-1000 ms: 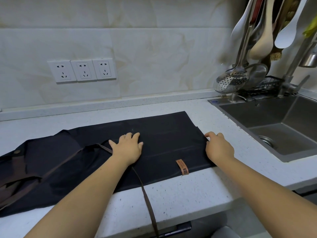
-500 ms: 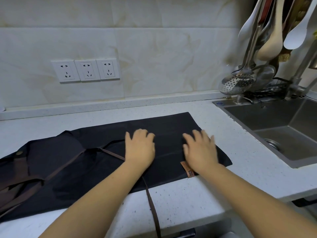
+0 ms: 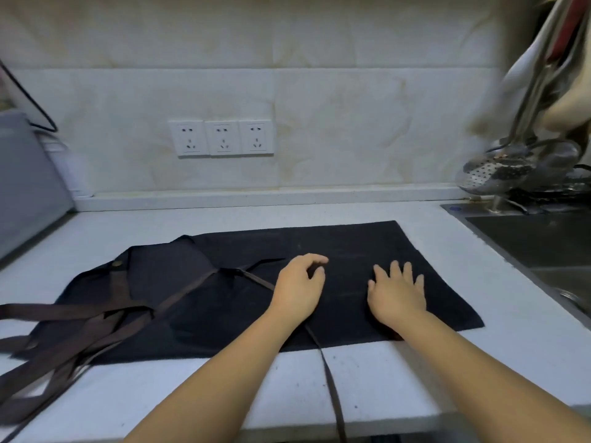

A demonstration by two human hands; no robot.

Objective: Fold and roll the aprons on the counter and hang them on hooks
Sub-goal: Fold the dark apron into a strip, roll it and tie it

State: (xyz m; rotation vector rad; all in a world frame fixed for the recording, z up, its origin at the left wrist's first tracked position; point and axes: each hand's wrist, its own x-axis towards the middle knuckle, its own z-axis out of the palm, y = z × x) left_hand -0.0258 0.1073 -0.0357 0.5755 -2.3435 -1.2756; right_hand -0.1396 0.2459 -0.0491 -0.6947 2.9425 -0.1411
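The white counter (image 3: 367,385) fills the lower half of the view, and its left and right ends are cut off by the picture edge. At 3 o'clock the steel sink (image 3: 537,244) is only partly visible. The hanging utensils (image 3: 518,129) at 2 o'clock are blurred, so I cannot tell them apart. At 9 o'clock a grey object (image 3: 28,183) is cut off.

The dark apron (image 3: 335,247) lies flat in the middle of the counter. Its brown straps (image 3: 96,318) spread toward 8 o'clock, and one strap (image 3: 329,382) hangs over the front edge at 6 o'clock, passing under the left wrist.

The left hand (image 3: 299,289) rests on the apron with fingers curled inward; whether it pinches the cloth I cannot tell. The right hand (image 3: 398,294) lies flat on the apron, fingers spread and gripping nothing. The cloth is directly under both palms.
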